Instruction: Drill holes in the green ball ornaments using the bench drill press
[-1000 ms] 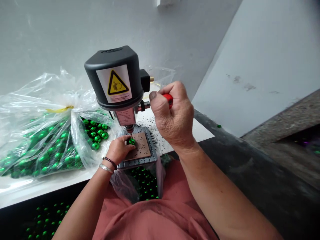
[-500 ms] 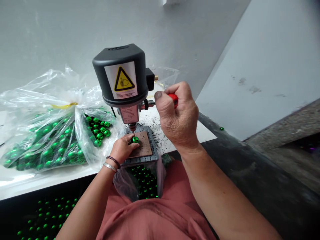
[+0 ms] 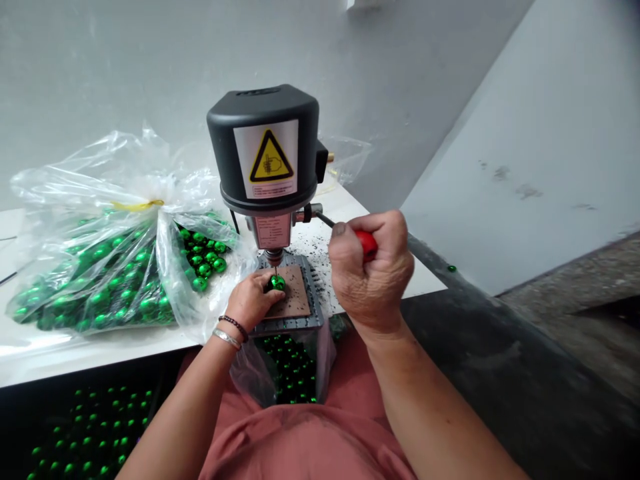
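Observation:
A small bench drill press (image 3: 267, 147) with a black motor cover stands on the white table. Between the fingers of my left hand (image 3: 253, 297) is a shiny green ball (image 3: 276, 283), steadied on a brown board (image 3: 295, 303) over the drill's base (image 3: 315, 313). The thin drill bit (image 3: 275, 271) comes down to the top of the ball; how deep it goes I cannot tell. My right hand (image 3: 373, 270) is wrapped round the red knob (image 3: 367, 245) of the drill press lever.
To the left lies a tied clear plastic bag (image 3: 100, 267) full of green balls, some spilling from its side. Dark shavings dot the white table (image 3: 415, 273). Under the drill's edge hangs an open bag (image 3: 290, 373) of balls; more balls (image 3: 90, 427) sit below left.
My right hand has pulled the lever knob downward. My left hand still holds the ball under the bit. The whole view has shifted slightly.

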Available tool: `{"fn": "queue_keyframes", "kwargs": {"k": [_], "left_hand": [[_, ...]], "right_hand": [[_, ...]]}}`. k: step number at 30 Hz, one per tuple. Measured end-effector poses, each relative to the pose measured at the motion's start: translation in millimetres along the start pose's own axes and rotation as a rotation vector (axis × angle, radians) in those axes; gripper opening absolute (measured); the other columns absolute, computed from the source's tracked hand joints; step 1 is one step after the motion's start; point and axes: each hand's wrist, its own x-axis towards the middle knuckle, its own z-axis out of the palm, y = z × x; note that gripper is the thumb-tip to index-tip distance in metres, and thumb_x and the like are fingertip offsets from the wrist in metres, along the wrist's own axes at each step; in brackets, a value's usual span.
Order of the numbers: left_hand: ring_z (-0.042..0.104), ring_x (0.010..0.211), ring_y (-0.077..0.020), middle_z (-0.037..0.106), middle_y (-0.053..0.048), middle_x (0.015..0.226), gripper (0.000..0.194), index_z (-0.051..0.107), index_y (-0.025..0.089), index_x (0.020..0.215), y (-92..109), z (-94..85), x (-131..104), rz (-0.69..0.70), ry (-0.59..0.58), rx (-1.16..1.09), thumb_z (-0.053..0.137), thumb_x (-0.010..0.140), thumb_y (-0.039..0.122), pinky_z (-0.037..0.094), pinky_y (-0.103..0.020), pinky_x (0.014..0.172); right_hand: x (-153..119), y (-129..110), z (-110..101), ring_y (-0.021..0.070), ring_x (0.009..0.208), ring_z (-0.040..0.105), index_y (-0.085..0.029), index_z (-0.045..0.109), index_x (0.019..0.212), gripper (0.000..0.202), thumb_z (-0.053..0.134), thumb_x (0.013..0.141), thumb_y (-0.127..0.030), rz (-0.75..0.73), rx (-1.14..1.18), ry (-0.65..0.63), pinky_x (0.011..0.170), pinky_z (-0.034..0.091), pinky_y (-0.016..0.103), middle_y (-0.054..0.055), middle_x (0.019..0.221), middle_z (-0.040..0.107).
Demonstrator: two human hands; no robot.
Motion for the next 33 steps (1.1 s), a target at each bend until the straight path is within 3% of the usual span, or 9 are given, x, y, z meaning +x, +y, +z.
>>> {"fn": "queue_keyframes", "kwargs": {"k": [9, 19, 24, 28, 33], "left_hand": [[0.059, 0.101, -0.0210, 0.063, -0.007, 0.113, 0.027, 0.066, 0.021, 0.098, 4, 0.1, -3, -0.024, -0.008, 0.021, 0.059, 0.076, 0.036, 0.043, -0.030, 0.089], [0.060, 0.098, -0.0227, 0.063, -0.006, 0.114, 0.032, 0.065, 0.022, 0.103, 3, 2.3, -3, -0.034, 0.025, 0.029, 0.060, 0.075, 0.036, 0.044, -0.031, 0.085], [0.061, 0.096, -0.0215, 0.066, -0.004, 0.110, 0.033, 0.066, 0.023, 0.104, 0, 0.1, -3, -0.018, 0.034, -0.063, 0.062, 0.072, 0.033, 0.045, -0.030, 0.084], [0.062, 0.086, -0.0192, 0.069, -0.004, 0.097, 0.036, 0.067, 0.021, 0.105, -2, -7.2, -13, -0.072, 0.028, -0.153, 0.063, 0.071, 0.035, 0.046, -0.029, 0.079], [0.060, 0.099, -0.0193, 0.067, -0.005, 0.108, 0.048, 0.062, 0.019, 0.114, 0, -19.1, -43, -0.043, -0.027, -0.286, 0.065, 0.069, 0.037, 0.044, -0.030, 0.089]], "right_hand": [[-17, 1, 4, 0.0029, 0.056, 0.045, -0.019, 0.045, 0.077, 0.007, 0.051, 0.080, -0.020, 0.017, -0.038, 0.058, 0.053, 0.039, 0.018, -0.005, 0.064, 0.048], [-47, 16, 12, 0.0039, 0.063, 0.052, -0.019, 0.045, 0.083, 0.006, 0.049, 0.080, -0.016, 0.045, 0.090, 0.059, 0.060, 0.044, 0.019, -0.004, 0.070, 0.051], [-7, -1, 11, 0.0025, 0.052, 0.042, -0.019, 0.045, 0.074, 0.010, 0.050, 0.082, -0.024, 0.065, 0.048, 0.109, 0.051, 0.037, 0.018, -0.005, 0.061, 0.045], [33, -16, 10, 0.0027, 0.050, 0.035, -0.018, 0.041, 0.066, 0.023, 0.049, 0.081, -0.033, 0.158, 0.030, 0.014, 0.050, 0.033, 0.019, -0.006, 0.056, 0.037], [41, -18, 11, 0.0019, 0.052, 0.032, -0.017, 0.038, 0.066, 0.024, 0.050, 0.081, -0.032, 0.225, 0.053, -0.018, 0.053, 0.032, 0.018, -0.007, 0.057, 0.034]]}}
